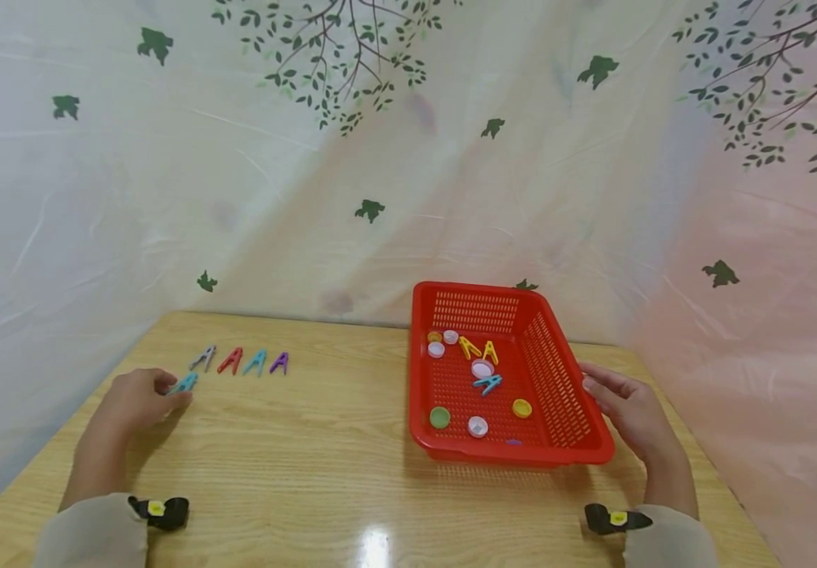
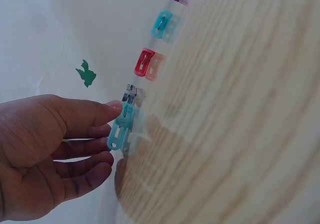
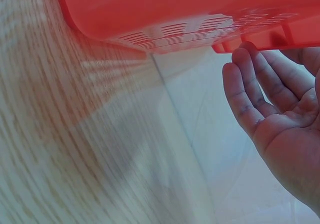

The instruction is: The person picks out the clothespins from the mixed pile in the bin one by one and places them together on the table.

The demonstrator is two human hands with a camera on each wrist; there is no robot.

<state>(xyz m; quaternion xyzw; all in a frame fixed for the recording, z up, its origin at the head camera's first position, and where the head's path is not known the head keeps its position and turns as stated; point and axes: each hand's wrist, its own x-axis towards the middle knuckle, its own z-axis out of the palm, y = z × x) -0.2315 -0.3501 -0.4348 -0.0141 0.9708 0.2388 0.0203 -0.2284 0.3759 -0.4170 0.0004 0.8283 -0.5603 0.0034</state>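
Nearest, behind the fingers of each hand, come a pale sleeve [image 1: 91,532] and a black strap [image 1: 177,513] with a yellow patch. Thumb and fingertips of the left hand [image 1: 136,401] pinch a light-blue clip [image 2: 116,134] at the wooden table [image 1: 309,450]; whether it touches the wood I can't tell. The other left fingers curve loosely.

Over at the right hand [image 1: 631,414], the fingers lie lightly bent, side by side, their tips touching the outer rim of a red basket [image 1: 465,446], which sits to their left.

Just past the left fingertips is a grey clip [image 1: 203,357]. Rightward from it, farther from those fingers, run a red clip [image 1: 231,360], a second blue clip [image 1: 255,362] and a purple clip [image 1: 279,362].

Left of the right fingers, inside the basket, a green cap [image 1: 440,417] and a yellow cap [image 1: 522,408] lie toward the near end; deeper in are a third blue clip [image 1: 488,383] and two yellow clips [image 1: 490,353]. Well beyond all the fingers hangs a leaf-patterned backdrop [image 1: 273,213].
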